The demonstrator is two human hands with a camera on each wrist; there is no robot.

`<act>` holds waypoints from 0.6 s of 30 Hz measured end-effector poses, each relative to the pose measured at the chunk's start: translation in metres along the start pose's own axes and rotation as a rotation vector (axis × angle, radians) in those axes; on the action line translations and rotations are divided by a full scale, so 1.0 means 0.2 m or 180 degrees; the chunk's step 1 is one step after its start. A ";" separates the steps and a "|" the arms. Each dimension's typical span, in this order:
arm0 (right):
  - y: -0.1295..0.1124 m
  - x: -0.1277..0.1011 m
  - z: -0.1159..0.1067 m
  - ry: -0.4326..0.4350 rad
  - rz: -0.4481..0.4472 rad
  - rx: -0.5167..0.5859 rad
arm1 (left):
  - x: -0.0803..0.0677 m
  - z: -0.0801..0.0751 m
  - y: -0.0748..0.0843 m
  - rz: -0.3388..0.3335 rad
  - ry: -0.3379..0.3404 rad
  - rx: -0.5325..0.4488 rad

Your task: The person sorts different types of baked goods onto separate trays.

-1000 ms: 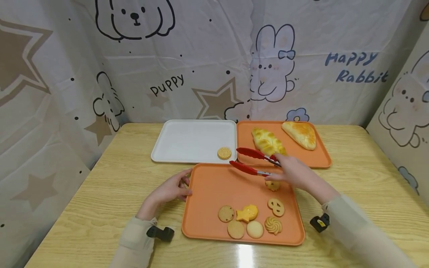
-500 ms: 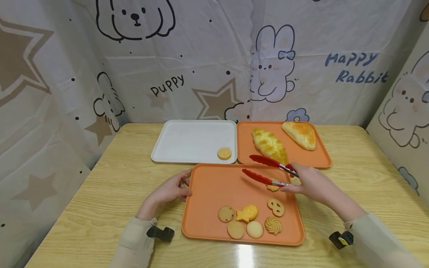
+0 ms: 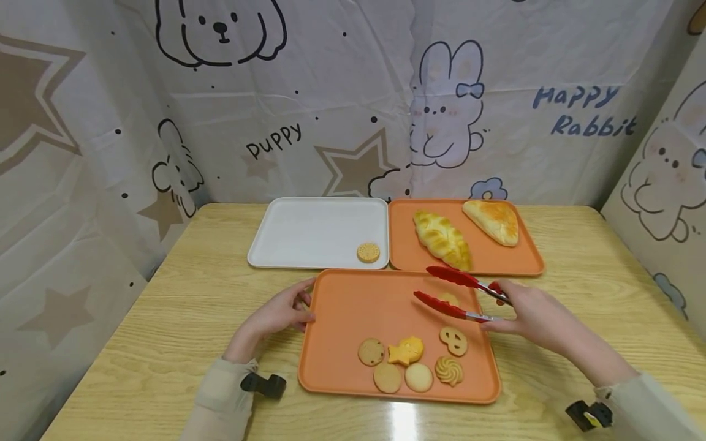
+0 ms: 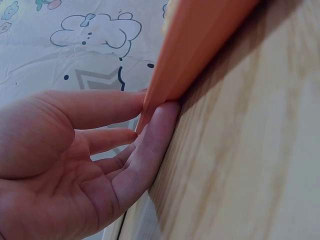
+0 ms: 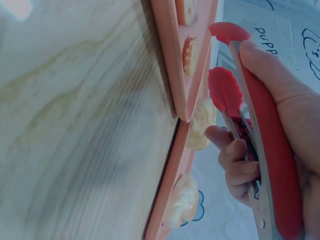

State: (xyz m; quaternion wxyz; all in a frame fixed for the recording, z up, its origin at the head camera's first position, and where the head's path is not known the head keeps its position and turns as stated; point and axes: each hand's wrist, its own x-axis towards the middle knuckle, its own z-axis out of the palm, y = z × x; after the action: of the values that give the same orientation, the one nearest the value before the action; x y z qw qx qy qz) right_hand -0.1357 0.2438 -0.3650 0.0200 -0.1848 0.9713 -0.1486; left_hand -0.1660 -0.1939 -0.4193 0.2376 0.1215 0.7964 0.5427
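My left hand (image 3: 284, 312) pinches the left rim of the front orange tray (image 3: 342, 318); in the left wrist view the thumb lies at the edge and fingers curl under it. A pair of red-tipped tongs (image 3: 455, 277) is in my right hand (image 3: 540, 315), fingers and thumb around the handles in the right wrist view. The tong tips are spread apart with nothing between them. They overlap a cookie (image 3: 451, 299) near the tray's back right corner, partly hiding it. Below it lie a pretzel cookie (image 3: 453, 340) and a swirl cookie (image 3: 449, 371).
Along the front lie a fish-shaped cookie (image 3: 406, 351) and several round cookies (image 3: 388, 378). Behind, a white tray (image 3: 309, 233) bears one round biscuit (image 3: 368, 252). Beside it, a second orange tray (image 3: 401, 236) carries a braided bread (image 3: 441, 239) and a triangular pastry (image 3: 493, 222).
My right hand has drawn the tongs right and toward the front, off the braided bread and over the front tray's back right corner. The left hand stays on the tray rim.
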 end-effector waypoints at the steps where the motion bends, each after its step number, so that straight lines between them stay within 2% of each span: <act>1: 0.00 -0.01 0.00 -0.0021 0.0018 0.0004 | 0.00 0.00 0.00 0.0002 -0.0005 0.0006; 5: 0.01 -0.04 0.00 -0.0080 0.0084 0.0015 | 0.00 0.00 0.00 0.0032 -0.0035 0.0026; 18: 0.05 -0.11 -0.03 -0.0017 0.0019 -0.0006 | 0.00 0.00 0.00 0.0053 -0.0025 0.0064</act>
State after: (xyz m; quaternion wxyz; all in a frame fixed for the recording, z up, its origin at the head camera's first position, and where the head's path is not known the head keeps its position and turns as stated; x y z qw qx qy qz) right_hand -0.1200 0.2621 -0.3631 0.0229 -0.1822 0.9719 -0.1472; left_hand -0.1656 -0.1945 -0.4192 0.2349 0.1326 0.7999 0.5361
